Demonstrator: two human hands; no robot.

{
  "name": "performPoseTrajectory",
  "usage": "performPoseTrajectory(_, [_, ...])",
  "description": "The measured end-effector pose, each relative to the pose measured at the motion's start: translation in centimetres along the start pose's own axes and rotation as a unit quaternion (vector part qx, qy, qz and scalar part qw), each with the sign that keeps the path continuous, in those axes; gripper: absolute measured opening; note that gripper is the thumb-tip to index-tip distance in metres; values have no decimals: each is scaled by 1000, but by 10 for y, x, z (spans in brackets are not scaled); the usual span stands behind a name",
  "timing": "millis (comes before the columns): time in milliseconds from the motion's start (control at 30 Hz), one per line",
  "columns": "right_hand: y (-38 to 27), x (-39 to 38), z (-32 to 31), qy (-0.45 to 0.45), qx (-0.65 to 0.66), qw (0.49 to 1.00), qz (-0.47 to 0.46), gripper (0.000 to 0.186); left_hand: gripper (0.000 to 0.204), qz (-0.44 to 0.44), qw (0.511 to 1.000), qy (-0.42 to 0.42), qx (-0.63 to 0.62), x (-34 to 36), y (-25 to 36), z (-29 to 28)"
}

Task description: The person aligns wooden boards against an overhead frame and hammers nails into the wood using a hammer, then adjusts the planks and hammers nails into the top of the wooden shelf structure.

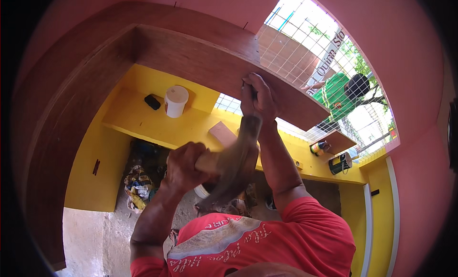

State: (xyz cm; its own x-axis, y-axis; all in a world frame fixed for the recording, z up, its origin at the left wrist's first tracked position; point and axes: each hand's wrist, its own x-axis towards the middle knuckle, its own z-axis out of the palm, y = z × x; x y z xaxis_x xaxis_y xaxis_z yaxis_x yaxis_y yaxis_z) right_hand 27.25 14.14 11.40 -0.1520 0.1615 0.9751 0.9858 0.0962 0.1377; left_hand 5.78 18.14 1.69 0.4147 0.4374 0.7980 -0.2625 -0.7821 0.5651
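Around its pale handle (pixel 208 163), the left hand (pixel 185 165) clamps a hammer (pixel 241 153) below a brown board (pixel 200 55); likely head-heavy, it is best held near the handle's end. The right hand (pixel 261 98) touches that board, its grip unclear.

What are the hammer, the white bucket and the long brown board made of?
The hammer is blurred, but its dark head looks like metal and its tan handle perhaps bare wood. The white bucket looks like plastic, smooth and evenly coloured. The brown board seems to be wood or plywood, stained or painted, because its surface looks streaky.
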Motion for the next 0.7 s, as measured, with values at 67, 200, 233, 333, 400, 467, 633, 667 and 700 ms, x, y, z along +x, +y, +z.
performPoseTrajectory(67, [-3, 2, 2, 10, 20, 1000, 10, 26, 28, 30, 999, 2, -37, -4, -13, 4])
performPoseTrajectory(200, [-5, 12, -2, -19, -53, 997, -50, 22, 21, -152, 986, -67, -8, 24, -22, 5])
performPoseTrajectory(233, [-7, 10, -2, -16, -18, 1000, -14, 22, 20, -99, 994, -47, 26, 20, -15, 3])
performPoseTrajectory(333, [-27, -13, -19, -14, 34, 997, 74, 18, 20, -14, 994, 0, 109, 13, 0, -4])
performPoseTrajectory(400, [-36, -63, -37, -164, 66, 963, 204, 19, 21, 18, 986, 32, 160, 15, 1, -12])
performPoseTrajectory(467, [-13, -113, -37, -165, 101, 903, 384, 12, 24, -185, 982, 32, -5, 24, 3, -18])
performPoseTrajectory(633, [63, -105, 8, -5, 97, 932, 349, 26, 43, -120, 990, 73, -15, 132, 16, -12])
performPoseTrajectory(667, [65, -90, 20, 8, 118, 925, 361, 26, 44, -102, 992, 75, 5, 150, 15, -11])
performPoseTrajectory(700, [62, -69, 35, 56, 159, 930, 327, 31, 46, -132, 990, 44, 6, 161, 11, -9])
